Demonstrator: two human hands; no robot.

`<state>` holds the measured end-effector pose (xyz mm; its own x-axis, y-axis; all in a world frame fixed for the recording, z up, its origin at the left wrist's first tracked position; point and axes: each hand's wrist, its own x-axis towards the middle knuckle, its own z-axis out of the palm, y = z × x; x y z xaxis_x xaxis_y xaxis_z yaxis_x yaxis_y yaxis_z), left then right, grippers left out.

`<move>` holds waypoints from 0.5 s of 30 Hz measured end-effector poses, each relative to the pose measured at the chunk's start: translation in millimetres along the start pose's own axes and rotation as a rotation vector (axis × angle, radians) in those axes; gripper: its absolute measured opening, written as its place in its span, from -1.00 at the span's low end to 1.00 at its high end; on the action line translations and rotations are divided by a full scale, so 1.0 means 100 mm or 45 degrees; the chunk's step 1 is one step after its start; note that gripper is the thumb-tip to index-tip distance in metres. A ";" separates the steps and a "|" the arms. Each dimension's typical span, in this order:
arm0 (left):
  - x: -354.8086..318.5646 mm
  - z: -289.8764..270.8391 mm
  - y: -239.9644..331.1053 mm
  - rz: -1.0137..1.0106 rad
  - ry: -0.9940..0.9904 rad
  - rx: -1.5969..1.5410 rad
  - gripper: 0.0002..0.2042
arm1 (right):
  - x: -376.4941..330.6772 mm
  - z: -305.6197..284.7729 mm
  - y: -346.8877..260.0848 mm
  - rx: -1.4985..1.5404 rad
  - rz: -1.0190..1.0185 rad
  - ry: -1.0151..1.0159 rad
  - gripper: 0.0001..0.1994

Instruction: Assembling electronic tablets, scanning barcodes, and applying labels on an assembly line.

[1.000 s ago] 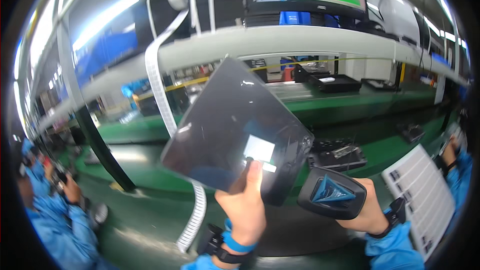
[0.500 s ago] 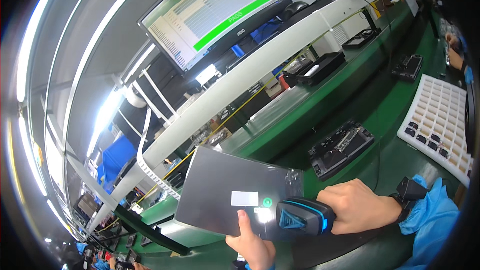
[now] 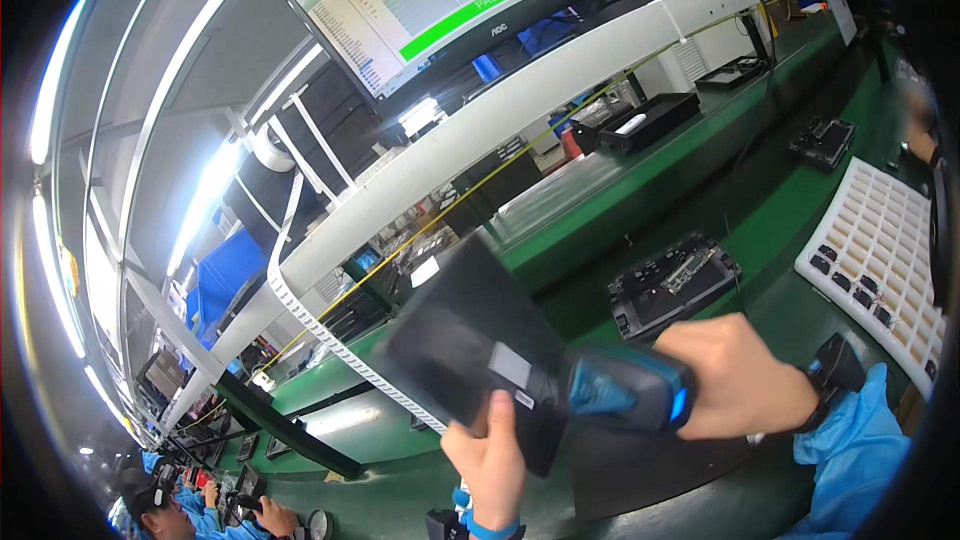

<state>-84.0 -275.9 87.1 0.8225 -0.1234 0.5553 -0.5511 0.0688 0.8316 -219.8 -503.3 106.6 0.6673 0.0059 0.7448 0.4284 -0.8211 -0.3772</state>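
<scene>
While the left hand grips a dark-grey, flat rectangular panel by its lower edge, the panel is held tilted above the smooth green counter, long axis upper left to lower right. Right hand: closed around a black-and-blue plastic handheld scanner, head pointing left, toward the panel.

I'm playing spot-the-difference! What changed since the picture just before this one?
The left hand has tilted the dark panel clockwise, and the green light spot no longer shows on it. Nothing was grabbed or let go: the right hand still holds the scanner. The opened dark device stayed put.
</scene>
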 end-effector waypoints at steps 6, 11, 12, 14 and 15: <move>-0.52 -0.15 -0.25 0.555 -0.855 0.833 -0.43 | 0.12 -0.36 -0.03 0.252 0.172 0.344 -0.62; -0.97 -0.16 -0.58 0.888 -1.149 1.191 -0.38 | 0.15 -0.33 0.04 0.352 0.328 0.290 -0.69; -1.00 -0.15 -0.57 0.927 -1.155 1.186 -0.40 | 0.15 -0.33 0.04 0.318 0.345 0.303 -0.69; -0.95 -0.14 -0.39 0.813 -1.227 1.066 -0.41 | 0.18 -0.27 0.06 0.430 0.369 0.235 -0.69; -0.93 -0.16 -0.33 0.677 -1.282 0.979 -0.43 | 0.19 -0.25 0.08 0.441 0.376 0.200 -0.67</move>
<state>-139.7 -250.9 8.1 0.2149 -0.9357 0.2798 -0.9745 -0.1867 0.1243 -219.1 -523.9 131.3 0.7023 -0.3074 0.6421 0.4300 -0.5357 -0.7267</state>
